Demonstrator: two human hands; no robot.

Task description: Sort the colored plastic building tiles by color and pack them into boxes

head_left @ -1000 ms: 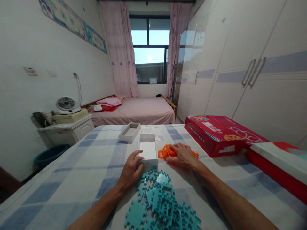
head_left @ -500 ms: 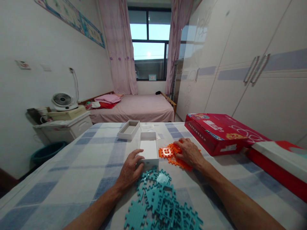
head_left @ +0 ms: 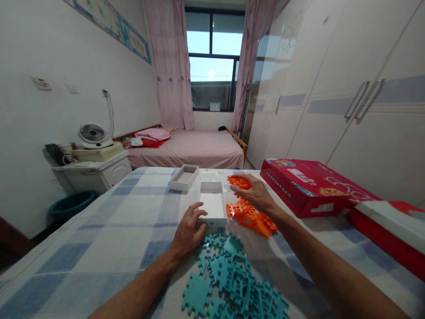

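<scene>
My left hand [head_left: 188, 230] rests on the table with its fingers against the near end of an open white box [head_left: 213, 206], holding it. My right hand [head_left: 253, 192] is lifted just right of the box's far end, closed on a few orange puzzle pieces [head_left: 238, 181]. Below that hand lies a pile of orange interlocking pieces [head_left: 253, 216]. A heap of teal interlocking pieces [head_left: 232, 279] covers the table close to me.
A second shallow white tray [head_left: 183, 177] and a paper sheet [head_left: 209, 175] sit beyond the box. A red carton [head_left: 305, 185] and a red-and-white box [head_left: 388, 226] line the right side. The table has a blue checked cloth [head_left: 109, 230]. Wardrobes stand right, a bed behind.
My right hand left the orange pile and rose toward the far end of the white box with some orange pieces in it. The left hand stayed at the box.
</scene>
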